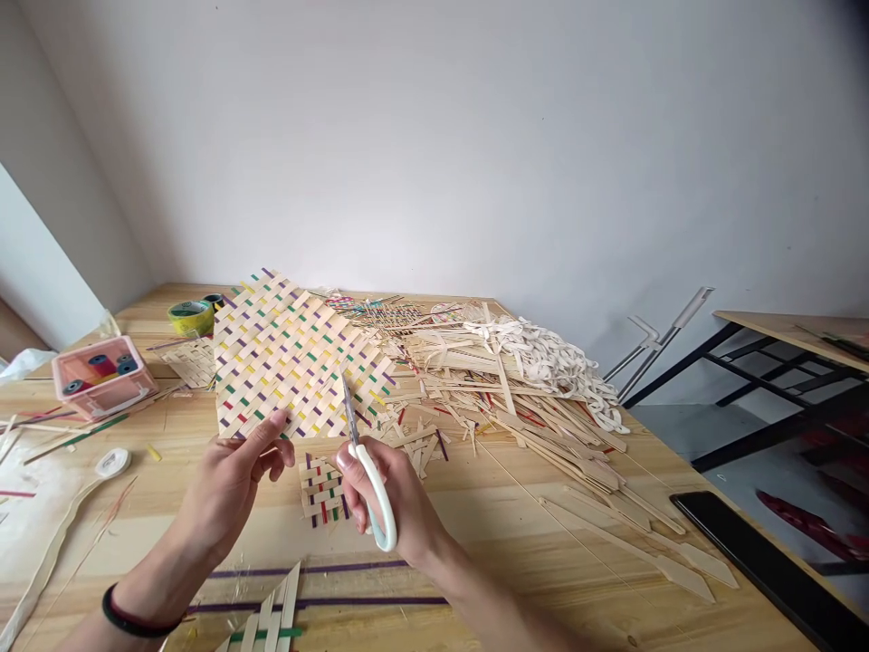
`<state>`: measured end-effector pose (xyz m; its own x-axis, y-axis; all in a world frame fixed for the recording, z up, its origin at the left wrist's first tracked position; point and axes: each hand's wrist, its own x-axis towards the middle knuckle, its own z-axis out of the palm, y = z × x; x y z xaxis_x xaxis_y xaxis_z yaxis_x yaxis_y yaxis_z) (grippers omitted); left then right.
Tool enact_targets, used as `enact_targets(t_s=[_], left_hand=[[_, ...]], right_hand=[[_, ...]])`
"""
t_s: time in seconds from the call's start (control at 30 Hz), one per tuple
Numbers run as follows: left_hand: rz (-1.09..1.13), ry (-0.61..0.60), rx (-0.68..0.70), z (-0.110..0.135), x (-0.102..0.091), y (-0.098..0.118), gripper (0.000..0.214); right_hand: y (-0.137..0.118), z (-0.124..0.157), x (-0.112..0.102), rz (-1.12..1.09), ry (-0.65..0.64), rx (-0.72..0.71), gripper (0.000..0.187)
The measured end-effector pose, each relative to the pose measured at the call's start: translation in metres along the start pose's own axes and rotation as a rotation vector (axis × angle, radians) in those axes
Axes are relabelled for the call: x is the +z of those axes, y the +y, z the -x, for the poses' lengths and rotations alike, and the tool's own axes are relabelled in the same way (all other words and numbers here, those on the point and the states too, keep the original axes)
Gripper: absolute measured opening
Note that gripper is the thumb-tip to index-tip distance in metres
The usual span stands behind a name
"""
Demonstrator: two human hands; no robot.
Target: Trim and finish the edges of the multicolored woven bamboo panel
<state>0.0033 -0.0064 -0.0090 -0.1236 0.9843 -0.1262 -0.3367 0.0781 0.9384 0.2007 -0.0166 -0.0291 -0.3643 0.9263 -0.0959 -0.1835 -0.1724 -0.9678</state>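
My left hand pinches the lower edge of a woven bamboo-strip mat, thumb on top. The mat is pale with purple, green, yellow and red strips, and it is tilted up off the table. In my right hand is a pair of scissors with white handles. Their blades point up and away, in front of the mat's lower right part; whether they touch it I cannot tell. Below the mat lies a small woven piece with coloured strip ends, on the table between my hands.
A pink box with thread spools and a yellow tape roll stand at left. Loose strips and a white cord heap cover the right side. A black phone-like slab lies near the right edge. Purple strips lie in front.
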Motion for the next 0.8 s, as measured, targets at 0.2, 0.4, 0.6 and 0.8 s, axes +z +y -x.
enact_targets(t_s=[0.2,0.4,0.6,0.8], left_hand=[[0.055,0.077,0.081,-0.006,-0.004,0.011,0.041],[0.058,0.170,0.187,-0.013,-0.010,0.015,0.043],[0.038,0.170,0.216,-0.016,-0.016,0.014,0.041],[-0.012,0.097,0.206,-0.014,-0.018,0.014,0.040]], right_hand=[[-0.002,0.002,0.001,0.065,-0.080,0.034,0.056],[0.006,-0.001,-0.008,0.090,-0.121,0.101,0.055],[-0.004,-0.007,-0.019,-0.011,0.039,0.033,0.053],[-0.017,-0.012,-0.033,0.048,0.086,-0.081,0.047]])
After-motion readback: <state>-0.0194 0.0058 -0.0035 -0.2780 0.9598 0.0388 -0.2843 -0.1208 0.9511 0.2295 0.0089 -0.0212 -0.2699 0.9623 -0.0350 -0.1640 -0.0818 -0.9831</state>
